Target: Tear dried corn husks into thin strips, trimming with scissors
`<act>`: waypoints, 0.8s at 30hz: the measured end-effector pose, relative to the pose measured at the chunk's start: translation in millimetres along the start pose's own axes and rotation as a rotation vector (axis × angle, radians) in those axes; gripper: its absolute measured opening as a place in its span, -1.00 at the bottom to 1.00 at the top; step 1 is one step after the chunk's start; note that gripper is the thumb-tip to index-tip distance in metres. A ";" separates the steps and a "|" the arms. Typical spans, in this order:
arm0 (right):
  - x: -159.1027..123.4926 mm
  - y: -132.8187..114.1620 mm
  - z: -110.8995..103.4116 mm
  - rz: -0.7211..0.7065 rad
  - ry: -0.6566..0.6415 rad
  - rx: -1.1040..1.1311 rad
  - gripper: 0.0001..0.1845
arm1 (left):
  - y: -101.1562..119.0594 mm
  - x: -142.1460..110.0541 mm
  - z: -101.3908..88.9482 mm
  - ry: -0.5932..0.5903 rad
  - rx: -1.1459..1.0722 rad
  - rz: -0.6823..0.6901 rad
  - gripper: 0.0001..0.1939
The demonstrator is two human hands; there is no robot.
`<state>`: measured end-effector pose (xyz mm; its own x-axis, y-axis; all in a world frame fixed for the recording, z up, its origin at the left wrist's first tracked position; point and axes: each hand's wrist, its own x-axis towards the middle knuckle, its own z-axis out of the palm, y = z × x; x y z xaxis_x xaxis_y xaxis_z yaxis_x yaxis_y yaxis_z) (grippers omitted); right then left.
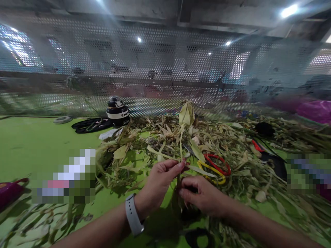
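Forearms (103,225) slant inward over the smooth bright green desk (38,137), hands nearly meeting. The left hand (161,177), its wrist in a pale grey strap (133,213), pinches the straw-coloured, bud-shaped dried-leaf flower (186,115) by its stem between thumb and index finger; the head points toward the desk's far edge. The right hand (203,194) sits lower, fingers curled beside the stem; whether they grip it, I cannot tell. Beyond lie 2 loops, 1 red (229,168) and 1 yellow (222,181).
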<state>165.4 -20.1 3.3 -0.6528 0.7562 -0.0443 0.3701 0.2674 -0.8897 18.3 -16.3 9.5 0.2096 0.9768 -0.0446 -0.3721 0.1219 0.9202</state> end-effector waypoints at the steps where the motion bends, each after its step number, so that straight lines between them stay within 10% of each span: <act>1: 0.0 0.7 1.5 0.000 -0.008 -0.003 -0.74 | 0.0 0.0 0.3 0.017 -0.012 -0.012 -0.79; 8: -7.7 -6.7 6.1 -0.016 -0.008 -0.052 -0.69 | 3.4 1.1 -2.1 0.068 -0.022 -0.095 -0.76; 12: -10.0 -20.8 -16.4 -0.095 0.300 -0.104 -0.59 | 5.7 2.7 -6.0 -0.025 0.182 -0.112 -0.71; 24: 8.7 -6.3 -36.4 0.077 0.517 0.418 -0.61 | 5.5 -1.3 -5.0 -0.292 0.474 -0.107 -0.60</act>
<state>181.5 6.5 25.1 -0.1956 0.9806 0.0161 0.0482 0.0260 -0.9985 11.4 -16.0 12.8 0.4902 0.8659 -0.0995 0.0974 0.0590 0.9935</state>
